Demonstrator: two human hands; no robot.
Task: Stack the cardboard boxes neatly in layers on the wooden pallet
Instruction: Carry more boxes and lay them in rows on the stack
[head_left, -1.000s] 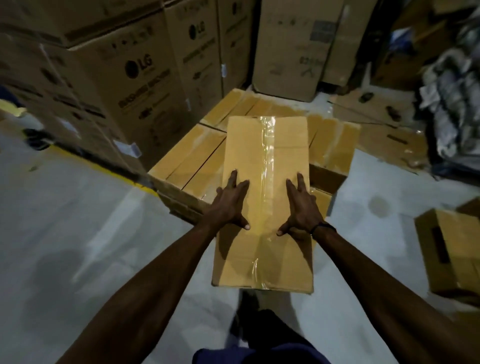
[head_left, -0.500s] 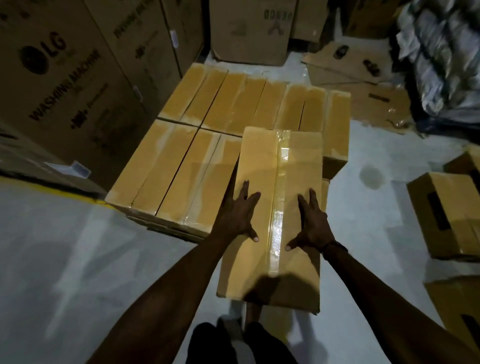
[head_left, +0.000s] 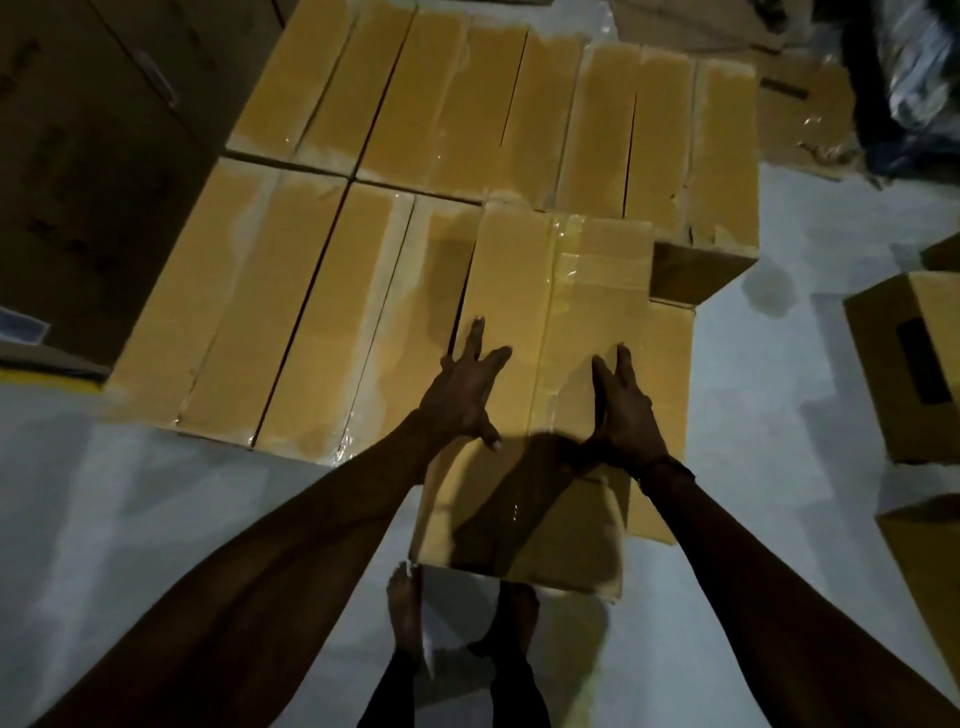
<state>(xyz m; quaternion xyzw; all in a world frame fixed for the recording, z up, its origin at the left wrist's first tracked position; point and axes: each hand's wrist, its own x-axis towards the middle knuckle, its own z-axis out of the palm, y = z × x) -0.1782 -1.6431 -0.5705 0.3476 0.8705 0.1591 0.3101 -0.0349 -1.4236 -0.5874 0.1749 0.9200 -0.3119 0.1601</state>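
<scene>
A long cardboard box with clear tape along its top lies at the right front of the stack, its near end jutting out over the floor. My left hand and my right hand press flat on its top, fingers straight and spread. To its left and behind it, a layer of similar taped boxes lies side by side in two rows. Another box of the lower layer shows under its right side. The boxes hide the wooden pallet.
Tall printed cartons stand close on the left. Loose boxes sit on the grey floor at the right. Flattened cardboard and a dark wrapped bundle lie at the back right. My bare feet stand just below the box's near end.
I have stepped closer to the stack, and the box under my hands has travelled forward beside the front row. Both hands stay flat on its top.
</scene>
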